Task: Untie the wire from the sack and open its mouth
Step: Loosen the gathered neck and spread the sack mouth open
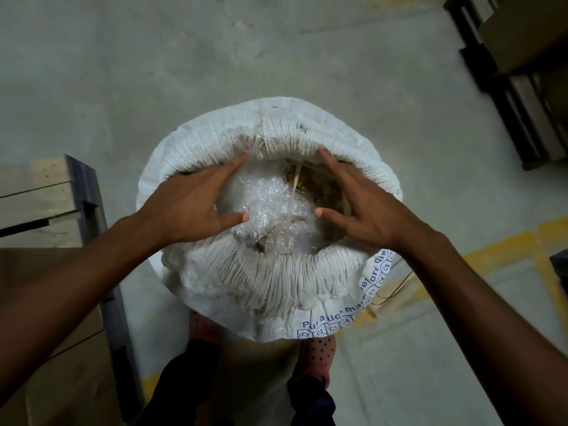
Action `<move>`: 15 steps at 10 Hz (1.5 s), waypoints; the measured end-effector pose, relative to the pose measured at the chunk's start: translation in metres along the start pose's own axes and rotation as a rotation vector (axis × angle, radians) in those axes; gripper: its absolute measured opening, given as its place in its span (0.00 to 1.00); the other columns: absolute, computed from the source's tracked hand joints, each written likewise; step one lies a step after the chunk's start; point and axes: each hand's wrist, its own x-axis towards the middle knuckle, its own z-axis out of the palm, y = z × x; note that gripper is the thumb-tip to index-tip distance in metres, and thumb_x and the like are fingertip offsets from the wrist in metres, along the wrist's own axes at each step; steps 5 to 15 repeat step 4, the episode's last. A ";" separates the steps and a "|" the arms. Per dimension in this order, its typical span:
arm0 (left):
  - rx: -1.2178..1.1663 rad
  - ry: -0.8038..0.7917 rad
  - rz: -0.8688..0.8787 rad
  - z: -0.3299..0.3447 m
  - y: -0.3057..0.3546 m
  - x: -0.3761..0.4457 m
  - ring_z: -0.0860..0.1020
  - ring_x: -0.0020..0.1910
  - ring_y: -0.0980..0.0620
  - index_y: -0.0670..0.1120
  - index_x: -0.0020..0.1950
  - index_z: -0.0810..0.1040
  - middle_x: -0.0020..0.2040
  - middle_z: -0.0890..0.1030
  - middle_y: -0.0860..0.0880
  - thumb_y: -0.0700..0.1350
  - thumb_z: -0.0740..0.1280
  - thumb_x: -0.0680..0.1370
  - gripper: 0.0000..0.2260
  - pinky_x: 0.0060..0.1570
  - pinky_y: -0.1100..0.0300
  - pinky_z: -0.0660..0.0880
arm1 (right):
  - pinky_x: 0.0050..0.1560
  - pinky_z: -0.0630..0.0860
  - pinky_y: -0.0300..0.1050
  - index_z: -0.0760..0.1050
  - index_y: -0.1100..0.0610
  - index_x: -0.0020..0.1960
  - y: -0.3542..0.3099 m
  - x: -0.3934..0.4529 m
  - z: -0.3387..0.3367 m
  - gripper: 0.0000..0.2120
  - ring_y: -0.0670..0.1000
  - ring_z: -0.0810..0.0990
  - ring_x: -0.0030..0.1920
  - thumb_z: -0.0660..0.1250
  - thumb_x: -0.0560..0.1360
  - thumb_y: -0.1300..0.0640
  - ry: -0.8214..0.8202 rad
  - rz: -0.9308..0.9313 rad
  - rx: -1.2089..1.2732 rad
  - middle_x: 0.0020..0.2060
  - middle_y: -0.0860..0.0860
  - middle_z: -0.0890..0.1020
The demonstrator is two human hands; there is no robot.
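Note:
A white woven sack (270, 281) with blue print stands upright on the floor below me, its mouth open and the rim rolled into a thick pleated ring. Inside lie crumpled clear plastic wrap (270, 207) and a pale strap (292, 192) running across it. My left hand (190, 204) rests on the left inner side of the rim, fingers spread, forefinger against the far rim. My right hand (356, 204) mirrors it on the right inner side, fingers spread. Neither hand grips anything. A thin dark wire (396, 287) lies on the floor to the right of the sack.
A wooden pallet stack (40, 192) and a cardboard box (61, 348) stand at the left. Dark pallets with boxes (522, 72) fill the top right corner. A yellow floor line (461, 265) runs at the right. My feet in pink perforated shoes (319, 355) are under the sack.

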 end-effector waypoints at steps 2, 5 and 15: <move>-0.012 0.013 0.044 -0.002 0.022 -0.018 0.79 0.70 0.46 0.64 0.85 0.53 0.76 0.77 0.53 0.70 0.66 0.77 0.40 0.60 0.49 0.78 | 0.72 0.72 0.55 0.52 0.46 0.84 -0.017 -0.019 -0.003 0.39 0.54 0.69 0.77 0.63 0.80 0.37 0.074 -0.004 -0.063 0.80 0.50 0.67; 0.058 0.114 0.134 -0.051 0.056 -0.016 0.68 0.79 0.43 0.58 0.86 0.53 0.83 0.65 0.48 0.72 0.61 0.76 0.43 0.70 0.40 0.74 | 0.67 0.73 0.59 0.49 0.48 0.84 -0.045 -0.026 -0.043 0.45 0.60 0.71 0.70 0.64 0.76 0.32 0.154 -0.017 -0.223 0.76 0.55 0.69; 0.058 0.114 0.134 -0.051 0.056 -0.016 0.68 0.79 0.43 0.58 0.86 0.53 0.83 0.65 0.48 0.72 0.61 0.76 0.43 0.70 0.40 0.74 | 0.67 0.73 0.59 0.49 0.48 0.84 -0.045 -0.026 -0.043 0.45 0.60 0.71 0.70 0.64 0.76 0.32 0.154 -0.017 -0.223 0.76 0.55 0.69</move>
